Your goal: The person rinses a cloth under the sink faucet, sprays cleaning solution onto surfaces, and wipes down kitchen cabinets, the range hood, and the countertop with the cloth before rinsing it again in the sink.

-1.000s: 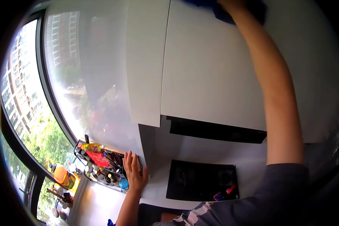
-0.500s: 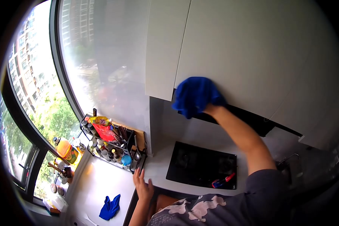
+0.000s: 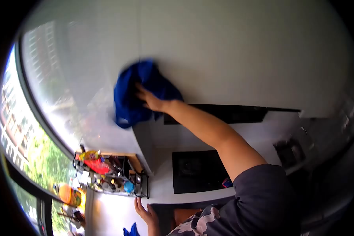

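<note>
My right hand (image 3: 151, 98) holds a blue cloth (image 3: 133, 112) pressed flat against the pale cabinet door (image 3: 224, 51), close to its lower edge and a vertical seam. The fingers are partly spread over the cloth, and both look smeared by motion. Low in the view, my left hand (image 3: 146, 214) is open and holds nothing. It hovers near the white counter (image 3: 110, 208), just below a black rack (image 3: 143, 188) of bottles and utensils. A second blue cloth (image 3: 131, 230) lies on the counter, cut off by the lower edge of the view.
Beneath the cabinet runs a dark range hood (image 3: 228, 114). A black cooktop (image 3: 198, 173) is set in the counter, with a small red and blue object (image 3: 227, 183) on it. By the window at left stands an orange oil bottle (image 3: 68, 194). A sink (image 3: 290, 153) sits to the right.
My right hand has moved the blue cloth leftward across the cabinet front, its fingers now visible on top. The view has tilted and shifted. My left hand stays open near the counter.
</note>
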A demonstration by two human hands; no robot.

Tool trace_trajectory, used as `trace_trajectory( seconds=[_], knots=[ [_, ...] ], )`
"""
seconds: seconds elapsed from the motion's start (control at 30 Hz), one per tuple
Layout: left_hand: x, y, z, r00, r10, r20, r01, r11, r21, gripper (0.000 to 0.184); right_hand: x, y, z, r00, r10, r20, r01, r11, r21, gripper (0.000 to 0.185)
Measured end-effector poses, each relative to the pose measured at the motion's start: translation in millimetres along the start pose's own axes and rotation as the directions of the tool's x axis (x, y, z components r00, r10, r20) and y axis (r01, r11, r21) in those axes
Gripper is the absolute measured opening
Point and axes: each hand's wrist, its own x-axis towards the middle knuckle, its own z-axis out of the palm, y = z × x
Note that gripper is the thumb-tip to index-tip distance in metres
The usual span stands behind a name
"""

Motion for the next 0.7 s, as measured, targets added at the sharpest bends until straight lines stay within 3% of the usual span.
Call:
trace_trajectory(
  seconds=[0.07, 0.17, 0.23, 0.3, 0.33, 0.37, 0.4, 0.43, 0.5, 0.53, 0.57, 0.6, 0.63, 0.67, 0.7],
  knots=[
    [-5.5, -1.5, -1.1, 0.999, -0.003, 0.044, 0.003, 1.0, -0.017, 0.044, 20.7, 92.2, -149.3, 0.99, -0.138, 0.03, 0.141, 0.951, -0.274, 0.035],
    [-25.1, -24.0, -21.8, 0.998, -0.011, 0.058, 0.007, 0.998, 0.064, 0.044, -150.6, 10.7, -139.3, 0.893, -0.448, 0.043, 0.449, 0.883, -0.134, 0.038],
    [-38.5, -29.0, -46.9, 0.997, -0.003, 0.079, -0.008, 0.989, 0.145, 0.045, -232.5, -31.3, -152.1, 0.73, -0.68, -0.074, 0.658, 0.727, -0.197, 0.04],
    [-51.1, -33.6, -71.2, 0.995, -0.073, 0.07, 0.059, 0.981, 0.186, 0.043, -288.2, -55.3, -154.3, 0.432, -0.86, -0.272, 0.696, 0.51, -0.506, 0.041],
    [-60.2, -47.0, -81.8, 0.994, -0.086, 0.062, 0.07, 0.971, 0.227, 0.042, -301.8, -64.4, -155.4, 0.242, -0.919, -0.31, 0.564, 0.394, -0.726, 0.041],
    [-58.8, -44.6, -89.5, 0.994, -0.096, 0.052, 0.079, 0.961, 0.263, 0.041, -306.2, -70.4, -153.0, 0.058, -0.963, -0.264, 0.29, 0.27, -0.918, 0.042],
    [-61.9, -44.6, -100.5, 0.998, -0.046, 0.034, 0.035, 0.96, 0.279, 0.054, -303.7, -73.6, -151.3, -0.065, -0.984, -0.167, -0.032, 0.169, -0.985, 0.043],
    [-51.3, -12.2, -110.1, 0.981, -0.169, 0.096, 0.138, 0.955, 0.264, 0.051, -292.2, -73.4, -145.3, -0.106, -0.992, -0.062, -0.262, 0.088, -0.961, 0.043],
    [-26.0, 1.7, -104.4, 0.987, -0.149, 0.067, 0.128, 0.959, 0.253, 0.046, -248.7, -63.9, -124.5, 0.034, -0.998, 0.057, -0.47, -0.066, -0.88, 0.045],
    [-7.4, -1.0, -90.2, 0.997, -0.059, 0.05, 0.047, 0.976, 0.215, 0.045, -225.1, -57.7, -110.5, 0.131, -0.988, 0.078, -0.507, -0.134, -0.852, 0.046],
    [8.1, -40.1, -60.0, 0.998, 0.061, 0.026, -0.066, 0.97, 0.234, 0.041, -198.2, -50.1, -97.7, 0.267, -0.96, 0.078, -0.483, -0.204, -0.852, 0.046],
    [35.3, -31.9, -38.2, 0.979, 0.2, 0.045, -0.205, 0.951, 0.231, 0.043, -174.3, -42.5, -86.7, 0.382, -0.922, 0.065, -0.404, -0.23, -0.885, 0.047],
    [63.0, 7.5, -16.8, 0.979, 0.199, 0.043, -0.204, 0.963, 0.177, 0.044, -156.9, -35.2, -81.9, 0.471, -0.882, 0.028, -0.263, -0.17, -0.95, 0.048],
    [85.1, 34.7, 7.1, 0.972, 0.231, 0.051, -0.234, 0.971, 0.058, 0.043, -148.0, -31.4, -84.2, 0.566, -0.823, -0.05, -0.055, 0.023, -0.998, 0.049],
    [101.1, 61.5, 25.1, 0.959, 0.269, 0.087, -0.276, 0.958, 0.081, 0.042, -142.9, -33.5, -97.6, 0.657, -0.748, -0.089, 0.059, 0.169, -0.984, 0.05]
  ],
)
